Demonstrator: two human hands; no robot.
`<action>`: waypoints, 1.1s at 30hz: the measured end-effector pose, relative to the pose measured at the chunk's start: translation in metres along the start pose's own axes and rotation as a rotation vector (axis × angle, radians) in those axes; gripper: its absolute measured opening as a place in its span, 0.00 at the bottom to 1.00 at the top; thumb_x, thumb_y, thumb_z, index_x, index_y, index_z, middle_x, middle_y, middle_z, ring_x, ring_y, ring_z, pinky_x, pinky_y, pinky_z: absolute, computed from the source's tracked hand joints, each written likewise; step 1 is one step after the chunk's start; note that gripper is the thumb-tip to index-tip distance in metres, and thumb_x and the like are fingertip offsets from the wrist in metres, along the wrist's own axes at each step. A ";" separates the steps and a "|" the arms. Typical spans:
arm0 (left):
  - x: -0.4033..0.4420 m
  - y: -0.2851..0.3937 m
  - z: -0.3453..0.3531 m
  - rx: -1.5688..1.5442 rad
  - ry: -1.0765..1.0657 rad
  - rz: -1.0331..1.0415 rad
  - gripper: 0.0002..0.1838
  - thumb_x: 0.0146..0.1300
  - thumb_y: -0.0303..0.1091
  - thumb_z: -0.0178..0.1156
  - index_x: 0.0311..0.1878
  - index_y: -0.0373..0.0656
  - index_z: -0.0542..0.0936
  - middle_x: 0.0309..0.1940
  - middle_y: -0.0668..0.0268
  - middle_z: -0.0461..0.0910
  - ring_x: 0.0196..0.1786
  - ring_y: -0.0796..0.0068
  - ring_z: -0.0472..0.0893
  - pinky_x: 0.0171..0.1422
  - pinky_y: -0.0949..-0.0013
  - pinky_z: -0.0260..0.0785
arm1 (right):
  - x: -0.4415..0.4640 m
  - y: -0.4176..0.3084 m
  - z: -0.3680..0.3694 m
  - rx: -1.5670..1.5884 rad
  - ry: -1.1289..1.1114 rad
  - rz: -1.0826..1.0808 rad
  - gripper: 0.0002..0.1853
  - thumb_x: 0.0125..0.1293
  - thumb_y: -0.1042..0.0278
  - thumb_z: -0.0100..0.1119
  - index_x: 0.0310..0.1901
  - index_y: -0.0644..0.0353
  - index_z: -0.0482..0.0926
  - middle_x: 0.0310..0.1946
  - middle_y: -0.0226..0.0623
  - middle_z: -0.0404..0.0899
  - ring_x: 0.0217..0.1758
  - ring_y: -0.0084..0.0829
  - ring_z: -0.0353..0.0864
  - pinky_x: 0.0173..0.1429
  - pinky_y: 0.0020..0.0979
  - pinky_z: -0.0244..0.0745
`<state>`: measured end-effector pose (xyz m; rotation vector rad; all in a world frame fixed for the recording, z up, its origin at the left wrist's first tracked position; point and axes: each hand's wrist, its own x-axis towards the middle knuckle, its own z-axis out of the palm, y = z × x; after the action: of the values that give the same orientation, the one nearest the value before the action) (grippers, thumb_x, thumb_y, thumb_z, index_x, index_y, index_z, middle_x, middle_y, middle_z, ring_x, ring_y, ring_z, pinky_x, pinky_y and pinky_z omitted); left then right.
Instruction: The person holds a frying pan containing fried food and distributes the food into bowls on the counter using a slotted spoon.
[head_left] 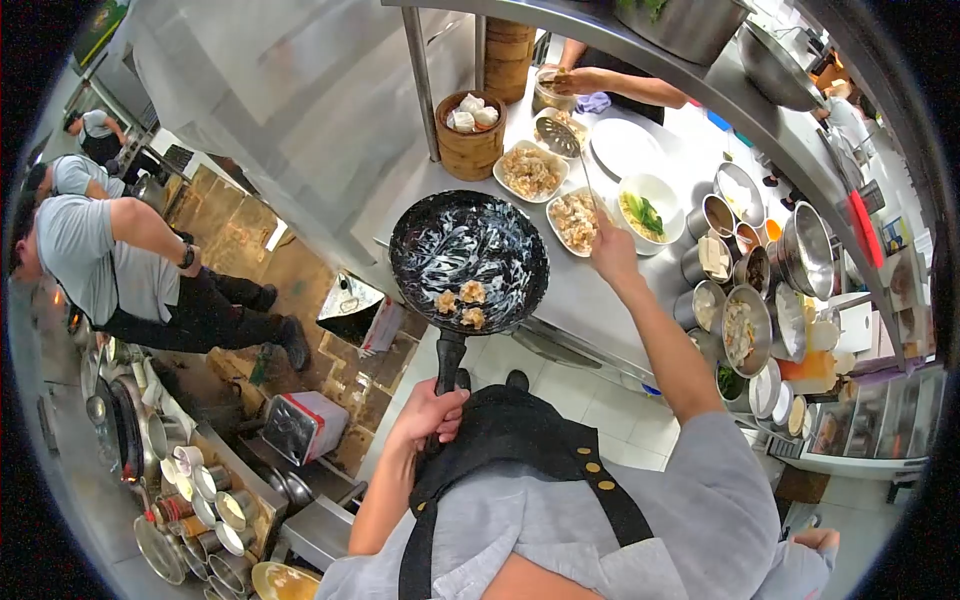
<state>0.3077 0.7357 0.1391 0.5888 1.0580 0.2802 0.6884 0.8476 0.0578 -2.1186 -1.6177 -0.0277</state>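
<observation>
My left hand is wrapped round the black handle of a frying pan. The pan is tilted, its dark inside streaked white, with a few small lumps of food near the handle side. My right hand grips the long thin handle of a slotted ladle, whose perforated head hangs over the far dishes. Below that head, two square white dishes hold fried-looking pieces and more such pieces. Beside my right hand is a white bowl with green leaves in it.
A bamboo steamer with white dumplings stands by a shelf post. Past a white plate, another person's hands hold a small bowl. Metal bowls and pots crowd the right. A co-worker stands at left; a tin sits lower left.
</observation>
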 end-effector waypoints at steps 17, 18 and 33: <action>0.025 0.017 0.000 0.131 -0.026 0.095 0.09 0.65 0.30 0.55 0.32 0.44 0.65 0.14 0.73 0.62 0.13 0.83 0.62 0.14 0.74 0.54 | -0.129 -0.106 -0.135 0.996 -0.863 0.621 0.21 0.66 0.71 0.54 0.61 0.58 0.72 0.19 0.27 0.71 0.17 0.17 0.66 0.20 0.25 0.64; 0.024 0.017 0.003 0.151 -0.064 0.094 0.08 0.65 0.30 0.55 0.33 0.44 0.65 0.14 0.73 0.62 0.13 0.83 0.62 0.14 0.74 0.54 | -0.130 -0.111 -0.132 1.005 -0.838 0.636 0.21 0.66 0.71 0.54 0.61 0.58 0.72 0.19 0.27 0.71 0.17 0.17 0.66 0.20 0.25 0.64; 0.004 0.009 0.000 0.065 -0.058 -0.043 0.10 0.64 0.30 0.57 0.33 0.45 0.65 0.14 0.73 0.60 0.12 0.83 0.59 0.14 0.74 0.52 | -0.117 -0.053 -0.145 1.124 -0.382 0.818 0.24 0.64 0.74 0.55 0.63 0.59 0.70 0.19 0.29 0.71 0.13 0.16 0.62 0.14 0.22 0.55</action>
<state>0.3102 0.7445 0.1417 0.6277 1.0252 0.1906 0.6428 0.6974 0.1707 -1.6664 -0.4897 1.2696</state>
